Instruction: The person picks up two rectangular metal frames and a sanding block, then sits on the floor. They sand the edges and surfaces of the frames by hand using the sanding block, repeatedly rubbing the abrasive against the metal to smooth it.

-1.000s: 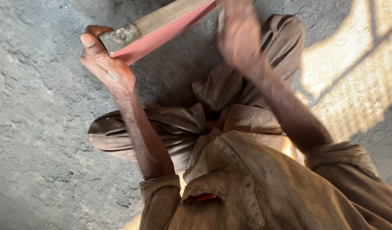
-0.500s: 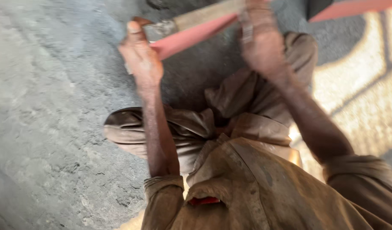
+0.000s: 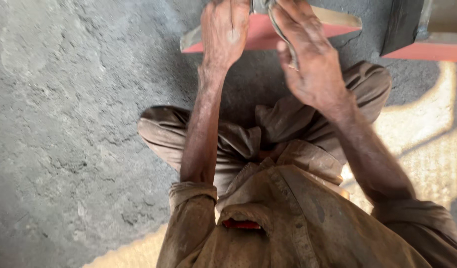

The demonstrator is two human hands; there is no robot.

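Hands: two, both the person's own, raised to the top centre of the frame.
Left hand (image 3: 224, 31): fingers curled over the upper edge of the red bar (image 3: 265, 37), back of the hand facing the camera; it grips the bar.
Right hand (image 3: 308, 59): fingers bent and closed about a thin grey strip (image 3: 280, 34), which runs down from the top edge and curves past the palm; the fingertips are blurred.
Red bars: two. One long flat piece, red on its face with a pale worn top, lies slanted across the top centre under both hands. A second red-faced piece (image 3: 427, 49) sits in the upper right corner, apart from the first, with a dark block (image 3: 399, 25) at its left end.
Bar ends: the held bar's left end juts out past the left hand; its right end tapers to a point just short of the dark block.
Legs: two bent knees in dusty brown trousers (image 3: 248, 139), mid-frame, below the bar.
Shirt: one, brown, with rolled sleeves (image 3: 298, 218), filling the lower right.
Floor: rough grey concrete (image 3: 65, 124); the whole left half lies open.
Sunlight: bright patches on the floor (image 3: 427, 149) at the right edge and bottom centre.
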